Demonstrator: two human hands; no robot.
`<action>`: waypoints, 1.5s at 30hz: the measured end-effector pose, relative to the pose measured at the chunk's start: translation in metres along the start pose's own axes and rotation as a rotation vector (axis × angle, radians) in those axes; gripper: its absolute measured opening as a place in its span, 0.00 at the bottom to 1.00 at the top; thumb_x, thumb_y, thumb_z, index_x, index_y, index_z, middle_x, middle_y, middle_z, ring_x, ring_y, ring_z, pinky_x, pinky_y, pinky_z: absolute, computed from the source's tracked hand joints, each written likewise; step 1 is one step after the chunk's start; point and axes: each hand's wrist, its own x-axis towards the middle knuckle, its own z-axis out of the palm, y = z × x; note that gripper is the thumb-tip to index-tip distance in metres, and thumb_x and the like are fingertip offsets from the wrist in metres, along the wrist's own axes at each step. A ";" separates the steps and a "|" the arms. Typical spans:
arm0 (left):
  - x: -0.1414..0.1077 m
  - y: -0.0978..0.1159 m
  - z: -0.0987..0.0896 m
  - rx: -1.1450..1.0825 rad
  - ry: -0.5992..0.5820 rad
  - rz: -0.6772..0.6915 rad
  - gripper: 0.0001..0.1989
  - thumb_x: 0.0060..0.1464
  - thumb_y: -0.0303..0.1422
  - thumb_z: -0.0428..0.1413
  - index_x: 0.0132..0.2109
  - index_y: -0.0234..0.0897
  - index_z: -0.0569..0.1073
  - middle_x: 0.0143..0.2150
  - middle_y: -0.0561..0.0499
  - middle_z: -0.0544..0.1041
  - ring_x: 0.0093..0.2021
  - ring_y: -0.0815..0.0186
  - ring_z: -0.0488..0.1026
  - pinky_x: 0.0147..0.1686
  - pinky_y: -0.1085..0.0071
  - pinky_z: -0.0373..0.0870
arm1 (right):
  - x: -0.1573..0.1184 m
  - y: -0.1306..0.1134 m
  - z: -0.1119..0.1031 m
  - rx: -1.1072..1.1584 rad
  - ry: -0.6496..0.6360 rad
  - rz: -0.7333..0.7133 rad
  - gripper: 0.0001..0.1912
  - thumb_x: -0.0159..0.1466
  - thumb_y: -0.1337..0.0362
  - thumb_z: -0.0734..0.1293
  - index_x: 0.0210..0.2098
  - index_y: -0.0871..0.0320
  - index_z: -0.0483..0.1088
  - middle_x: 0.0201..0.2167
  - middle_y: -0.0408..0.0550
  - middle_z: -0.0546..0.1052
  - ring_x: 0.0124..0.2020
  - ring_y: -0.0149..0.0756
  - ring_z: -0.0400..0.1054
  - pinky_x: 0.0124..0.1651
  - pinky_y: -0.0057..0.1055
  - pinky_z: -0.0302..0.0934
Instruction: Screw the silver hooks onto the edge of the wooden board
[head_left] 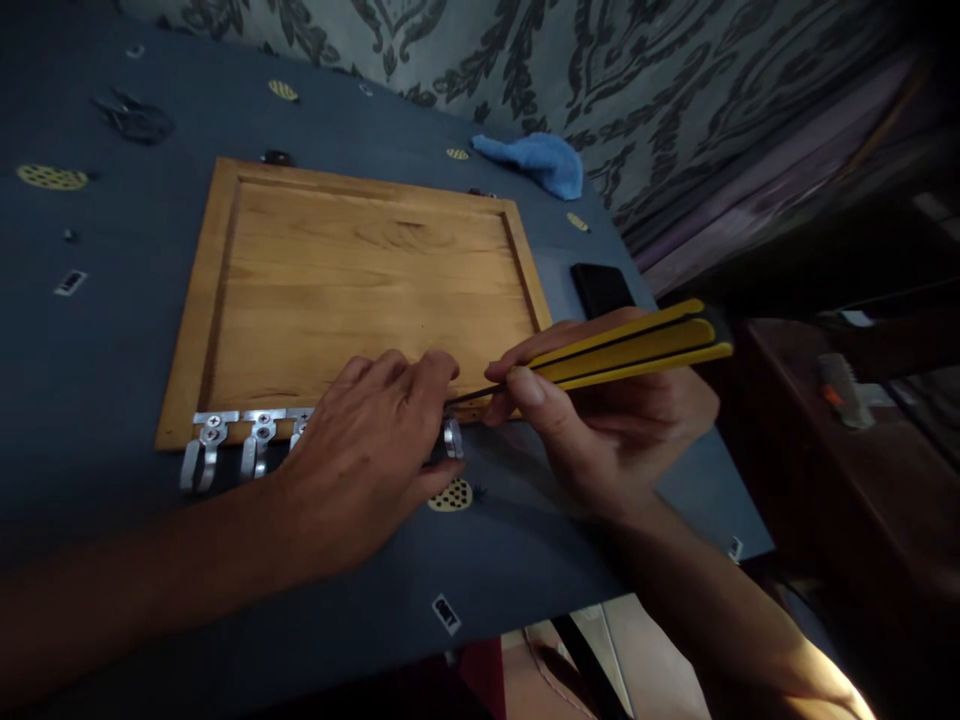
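A wooden board with a raised frame (375, 290) lies flat. Along its near edge runs a row of silver metal hooks on a rail (262, 425), fixed with cross-head screws. My left hand (375, 450) covers the right part of this row. Its fingers bend over the board's edge and its thumb is beside the rightmost visible hook. My right hand (607, 420) is closed around a screwdriver (630, 345) with a yellow and black handle. The screwdriver's thin shaft points left, its tip by my left index finger at the rail. What the tip touches is hidden.
The board rests on a dark blue cloth-covered table (90, 360) with yellow prints. A blue rag (536, 162) and a black flat object (602, 290) lie to the right. At the far left is a small dark tangled object (135, 118). A patterned wall (480, 60) stands behind.
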 end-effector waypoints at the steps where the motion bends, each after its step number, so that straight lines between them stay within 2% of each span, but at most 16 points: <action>1: 0.000 0.000 0.000 0.001 0.003 0.004 0.21 0.52 0.31 0.62 0.51 0.38 0.64 0.44 0.47 0.77 0.47 0.52 0.73 0.46 0.56 0.70 | 0.000 0.000 0.000 -0.006 -0.005 -0.004 0.06 0.60 0.65 0.75 0.30 0.51 0.75 0.24 0.40 0.77 0.29 0.37 0.77 0.29 0.34 0.73; 9: 0.000 -0.001 0.001 0.012 0.024 0.031 0.22 0.52 0.31 0.62 0.52 0.36 0.63 0.44 0.45 0.77 0.46 0.52 0.73 0.46 0.56 0.70 | 0.001 -0.002 -0.004 -0.073 -0.064 0.009 0.06 0.61 0.64 0.74 0.29 0.50 0.75 0.26 0.41 0.79 0.29 0.37 0.76 0.32 0.37 0.72; 14: -0.001 0.000 0.000 0.006 0.011 0.019 0.21 0.53 0.31 0.62 0.52 0.36 0.63 0.44 0.45 0.78 0.47 0.51 0.74 0.45 0.55 0.70 | 0.004 -0.004 -0.009 -0.078 -0.179 -0.041 0.06 0.63 0.70 0.72 0.31 0.52 0.76 0.29 0.41 0.81 0.29 0.34 0.76 0.33 0.35 0.70; 17: -0.001 0.000 0.000 0.010 0.010 0.024 0.22 0.53 0.31 0.62 0.52 0.35 0.64 0.44 0.44 0.78 0.47 0.50 0.74 0.45 0.54 0.70 | 0.006 -0.006 -0.011 -0.078 -0.213 -0.048 0.08 0.63 0.70 0.72 0.29 0.52 0.76 0.27 0.40 0.80 0.30 0.34 0.77 0.33 0.34 0.70; 22: -0.001 0.000 0.001 0.009 0.025 0.044 0.22 0.52 0.31 0.63 0.51 0.35 0.64 0.42 0.45 0.78 0.45 0.50 0.74 0.43 0.55 0.71 | 0.007 -0.007 -0.014 -0.012 -0.263 0.032 0.06 0.64 0.70 0.71 0.38 0.52 0.77 0.31 0.40 0.80 0.29 0.33 0.77 0.32 0.31 0.73; 30: -0.001 0.001 0.000 -0.007 0.020 0.020 0.21 0.51 0.31 0.64 0.49 0.37 0.65 0.40 0.47 0.77 0.44 0.51 0.74 0.42 0.57 0.69 | 0.007 -0.005 -0.018 0.095 -0.329 0.071 0.08 0.65 0.70 0.70 0.41 0.51 0.77 0.32 0.40 0.80 0.30 0.33 0.78 0.33 0.30 0.75; 34: -0.001 0.000 0.002 0.010 0.034 0.011 0.23 0.50 0.32 0.65 0.50 0.37 0.64 0.42 0.47 0.77 0.45 0.52 0.73 0.43 0.58 0.68 | 0.007 -0.005 -0.015 0.153 -0.289 0.115 0.04 0.65 0.67 0.71 0.38 0.51 0.78 0.36 0.42 0.80 0.30 0.33 0.78 0.31 0.32 0.76; 38: -0.002 -0.001 0.003 0.035 0.048 0.039 0.23 0.50 0.33 0.65 0.50 0.38 0.63 0.43 0.48 0.76 0.44 0.54 0.73 0.42 0.60 0.68 | 0.010 -0.006 -0.011 0.289 -0.076 0.157 0.03 0.66 0.65 0.70 0.39 0.54 0.78 0.35 0.43 0.80 0.24 0.30 0.76 0.27 0.31 0.74; 40: -0.003 -0.002 0.003 0.032 0.052 0.054 0.24 0.51 0.33 0.65 0.49 0.38 0.63 0.42 0.48 0.76 0.44 0.55 0.73 0.42 0.61 0.68 | 0.012 -0.006 -0.010 0.317 -0.015 0.151 0.04 0.66 0.64 0.70 0.40 0.55 0.77 0.33 0.42 0.79 0.22 0.28 0.74 0.24 0.29 0.72; 45: -0.003 -0.002 0.003 0.030 0.072 0.059 0.23 0.50 0.32 0.65 0.49 0.39 0.62 0.41 0.50 0.76 0.43 0.55 0.73 0.42 0.61 0.67 | 0.012 -0.006 -0.007 0.279 -0.046 0.189 0.03 0.64 0.63 0.72 0.37 0.55 0.77 0.31 0.44 0.80 0.20 0.30 0.73 0.22 0.31 0.71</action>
